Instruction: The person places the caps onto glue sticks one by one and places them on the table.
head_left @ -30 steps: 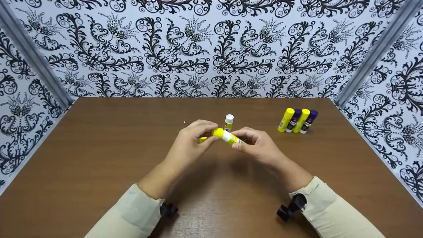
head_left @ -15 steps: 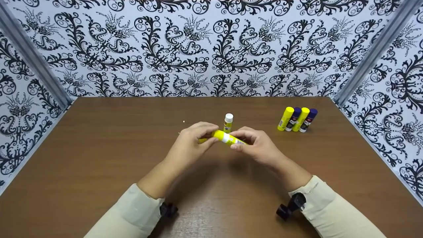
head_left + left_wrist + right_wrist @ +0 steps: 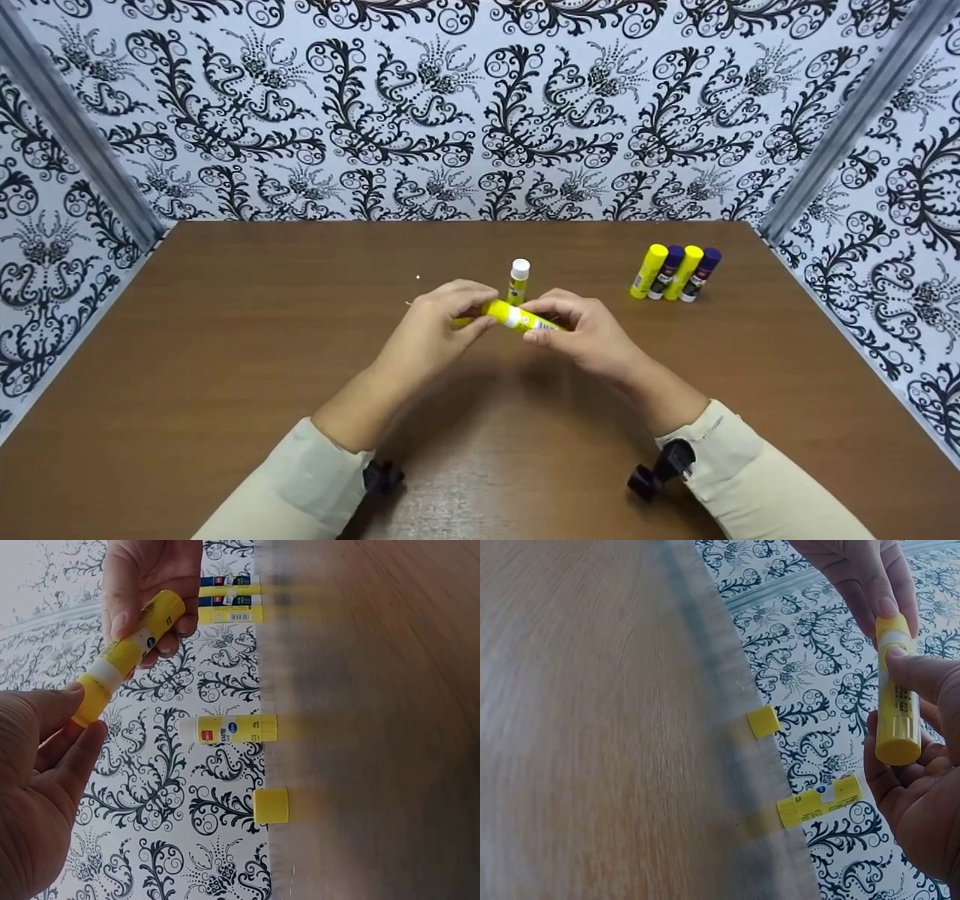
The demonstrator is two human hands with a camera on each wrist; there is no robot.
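A yellow glue stick (image 3: 534,322) is held slantwise between both hands above the table. My left hand (image 3: 431,326) pinches its yellow cap (image 3: 91,699) with thumb and fingers. The right hand (image 3: 585,326) grips the barrel, its thumb lying along the label. A white band shows between cap and barrel. Just behind the hands stands a second glue stick (image 3: 519,283), upright, uncapped, with a white top. A loose yellow cap (image 3: 271,805) stands on the table beyond the left hand, mostly hidden by it in the head view.
Several glue sticks stand in a row at the back right, yellow ones (image 3: 649,271) alternating with dark purple-capped ones (image 3: 701,276). Small white specks (image 3: 418,277) lie on the brown table (image 3: 262,337). Patterned walls (image 3: 450,112) enclose the back and sides.
The cap in my left hand has moved down onto the barrel, so the white section between them is shorter. The barrel has turned a little, showing its barcode. Both hands stay nearly in place.
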